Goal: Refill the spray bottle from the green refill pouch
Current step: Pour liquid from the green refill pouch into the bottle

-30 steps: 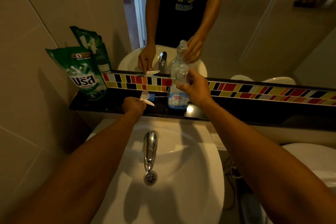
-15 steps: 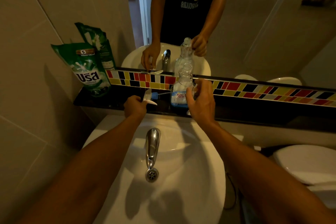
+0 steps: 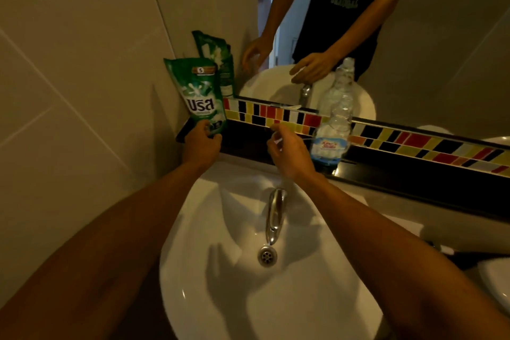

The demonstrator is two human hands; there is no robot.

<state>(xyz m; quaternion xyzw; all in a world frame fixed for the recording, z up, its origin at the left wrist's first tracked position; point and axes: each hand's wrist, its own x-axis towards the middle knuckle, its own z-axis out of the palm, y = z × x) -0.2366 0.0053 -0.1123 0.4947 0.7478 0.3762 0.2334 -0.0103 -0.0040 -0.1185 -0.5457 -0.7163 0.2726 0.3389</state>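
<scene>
Behind the sink (image 3: 317, 298), left hand (image 3: 201, 143) fingers grasp the green pouch (image 3: 197, 94); right hand (image 3: 289, 153) fingers half-curled beside the bottle (image 3: 332, 130).

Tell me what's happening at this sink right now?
A person stands at a white sink with a mirror behind it. Their left hand is closing around the bottom of the green refill pouch standing on the dark ledge against the wall. The right hand is beside the sprayer head, which is mostly hidden. The clear bottle stands open on the ledge, untouched. Nothing is poured yet.
</scene>
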